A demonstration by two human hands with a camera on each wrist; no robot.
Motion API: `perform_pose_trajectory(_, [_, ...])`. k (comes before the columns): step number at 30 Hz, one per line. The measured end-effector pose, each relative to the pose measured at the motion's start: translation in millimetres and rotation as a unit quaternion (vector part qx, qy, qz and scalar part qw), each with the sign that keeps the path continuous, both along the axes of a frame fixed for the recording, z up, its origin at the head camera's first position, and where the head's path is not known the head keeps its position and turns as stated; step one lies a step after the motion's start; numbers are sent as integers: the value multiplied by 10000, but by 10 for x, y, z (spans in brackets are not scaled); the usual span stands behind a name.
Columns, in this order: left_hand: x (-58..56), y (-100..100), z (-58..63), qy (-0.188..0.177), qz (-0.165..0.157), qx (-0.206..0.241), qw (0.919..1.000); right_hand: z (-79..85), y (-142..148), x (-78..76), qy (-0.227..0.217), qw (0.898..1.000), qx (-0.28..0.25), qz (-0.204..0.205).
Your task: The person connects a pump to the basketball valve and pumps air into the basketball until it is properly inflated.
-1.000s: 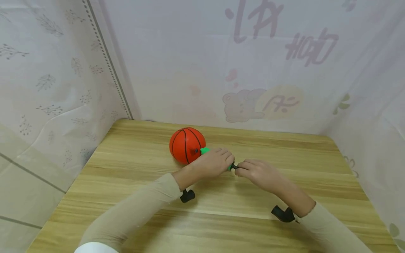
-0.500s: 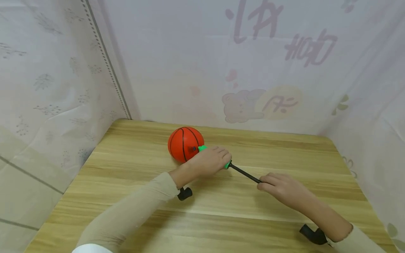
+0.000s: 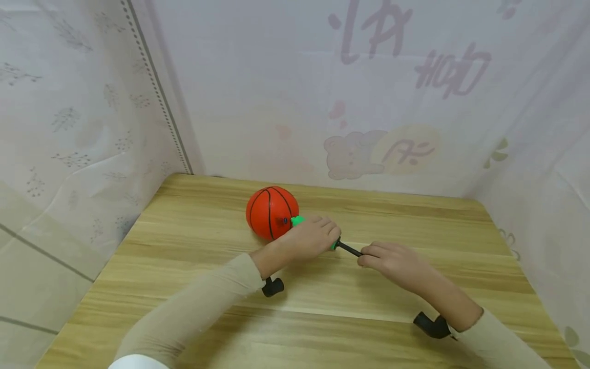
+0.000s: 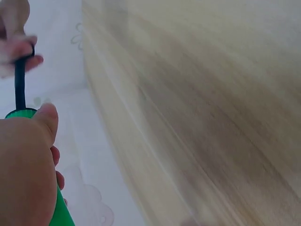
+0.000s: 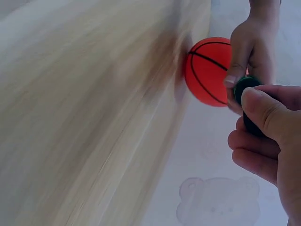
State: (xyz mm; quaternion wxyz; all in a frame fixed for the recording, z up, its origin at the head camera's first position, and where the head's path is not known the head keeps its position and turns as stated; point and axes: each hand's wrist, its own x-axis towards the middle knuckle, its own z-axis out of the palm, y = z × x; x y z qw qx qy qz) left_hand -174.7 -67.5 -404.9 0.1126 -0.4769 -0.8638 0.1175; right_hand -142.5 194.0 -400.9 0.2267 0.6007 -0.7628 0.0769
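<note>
A red toy basketball (image 3: 269, 212) with black lines rests toward the back of the table. My left hand (image 3: 311, 238) grips the green barrel of a hand pump (image 4: 61, 214). In the head view the pump's green front end (image 3: 297, 220) sits against the ball's right side. Whether a needle enters the ball cannot be told. A black rod (image 3: 350, 249) sticks partway out of the barrel. At its far end my right hand (image 3: 394, 264) holds the dark pump handle (image 5: 251, 125), thumb on top and fingers curled round it. My left palm hides most of the barrel.
The wood-grain table (image 3: 322, 333) spreads beneath both hands. A pale printed curtain (image 3: 258, 102) hangs behind it and along both sides. Black camera mounts (image 3: 273, 287) stick out below both wrists.
My right hand first drew back to the lower right, pulling the rod out of the barrel. It has since come partway back toward my left hand, which stays nearly still.
</note>
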Motion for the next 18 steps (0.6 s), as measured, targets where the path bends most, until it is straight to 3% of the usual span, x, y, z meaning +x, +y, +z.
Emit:
perform_pose_trajectory(5, [19, 46, -31, 60, -90, 46, 9999, -17, -179, -94, -98, 9999, 18, 53])
perform_pose_trajectory(10, [27, 42, -33, -165, -136, 167, 9996, -41, -238, -109, 68, 9998, -134, 97])
perform_pose_trajectory(18, [1, -77, 20, -480, -112, 271, 9984, 7, 48, 108, 159, 9996, -222, 16])
